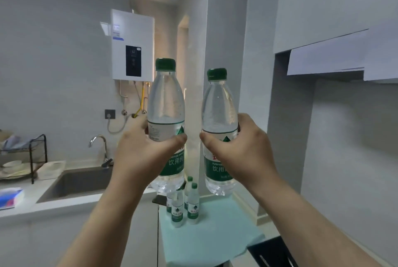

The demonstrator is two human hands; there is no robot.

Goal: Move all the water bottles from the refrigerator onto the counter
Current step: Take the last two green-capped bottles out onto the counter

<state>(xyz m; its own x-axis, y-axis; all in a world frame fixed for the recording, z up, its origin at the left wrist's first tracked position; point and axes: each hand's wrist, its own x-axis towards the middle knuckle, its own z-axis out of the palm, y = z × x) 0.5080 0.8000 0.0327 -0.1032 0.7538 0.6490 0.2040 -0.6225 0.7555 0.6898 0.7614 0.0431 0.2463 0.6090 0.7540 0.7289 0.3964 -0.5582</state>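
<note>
I hold two clear water bottles upright in the air, each with a green cap and a green label. My left hand (142,150) grips the left bottle (166,103) around its middle. My right hand (239,148) grips the right bottle (219,107) the same way. Far below them, several smaller-looking water bottles (186,204) stand together on a pale teal counter top (215,230). The refrigerator is not in view.
A sink (79,182) with a curved tap (101,146) lies to the left in a white counter, with a dish rack (23,159) at the far left. A white water heater (132,44) hangs on the wall. A cabinet and range hood (344,55) jut out at the upper right.
</note>
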